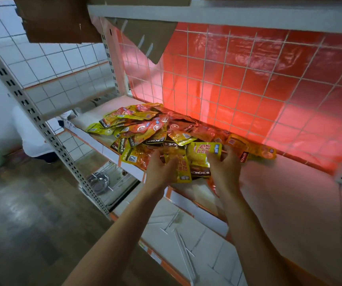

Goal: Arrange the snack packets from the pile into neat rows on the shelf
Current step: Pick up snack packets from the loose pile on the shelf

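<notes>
A loose pile of yellow and red snack packets (143, 126) lies on the left half of the middle shelf (289, 195). At the pile's near edge my left hand (159, 170) grips a yellow packet (179, 164) from its left side. My right hand (225, 168) holds a second yellow packet (202, 156) by its right edge, fingers curled over the top corner. The two held packets overlap in front of the pile. A few more packets (256, 150) lie flat to the right of my right hand.
A wire grid with a red backing (248, 83) closes the shelf's rear. The upper shelf (227, 15) overhangs. A perforated upright post (32, 112) stands left. The lower shelf (197, 240) holds loose metal hooks. A steel bowl (98, 180) sits below left. A crouching person in white (34, 133) is behind the post.
</notes>
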Demonstrator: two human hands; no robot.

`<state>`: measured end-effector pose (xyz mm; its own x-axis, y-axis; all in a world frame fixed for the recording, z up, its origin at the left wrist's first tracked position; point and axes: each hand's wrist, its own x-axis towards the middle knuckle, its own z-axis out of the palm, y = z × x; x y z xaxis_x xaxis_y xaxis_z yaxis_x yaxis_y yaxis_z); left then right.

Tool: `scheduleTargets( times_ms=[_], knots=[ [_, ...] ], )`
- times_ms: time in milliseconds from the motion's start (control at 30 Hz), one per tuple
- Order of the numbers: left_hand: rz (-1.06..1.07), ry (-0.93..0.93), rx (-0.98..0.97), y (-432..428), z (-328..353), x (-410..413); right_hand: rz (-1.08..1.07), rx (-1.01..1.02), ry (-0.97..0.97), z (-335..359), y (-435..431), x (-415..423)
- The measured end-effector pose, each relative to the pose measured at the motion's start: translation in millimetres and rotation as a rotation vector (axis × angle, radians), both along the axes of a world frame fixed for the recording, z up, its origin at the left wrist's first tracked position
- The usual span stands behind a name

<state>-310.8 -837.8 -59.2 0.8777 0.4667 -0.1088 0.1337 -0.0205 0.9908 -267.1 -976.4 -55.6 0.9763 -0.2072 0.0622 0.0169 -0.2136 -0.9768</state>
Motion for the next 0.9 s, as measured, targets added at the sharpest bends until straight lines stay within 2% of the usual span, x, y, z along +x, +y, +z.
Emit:
scheduleTargets(
  times_ms=[233, 533, 667, 733, 900],
  knots=[
    [-0.232, -0.028, -0.067, -31, -2, 3, -0.247, 0.032, -0.043, -3, -43, -7],
    [-0.368, -0.045, 0.113, -86, -10, 17, -0.414, 0.121, 0.057, -17, -110, -31],
    [-0.467, 0.019, -0.118, -124, -12, 17, -0.46, 0.174, 0.126, -20, -143, -46],
    [-0.487, -0.008, -0.16, -142, -12, 18, -0.491, 0.219, 0.144, -19, -159, -56],
    [-0.553, 0.058, -0.422, -190, -5, 12, -0.544, 0.241, 0.075, -12, -201, -80]
  ],
)
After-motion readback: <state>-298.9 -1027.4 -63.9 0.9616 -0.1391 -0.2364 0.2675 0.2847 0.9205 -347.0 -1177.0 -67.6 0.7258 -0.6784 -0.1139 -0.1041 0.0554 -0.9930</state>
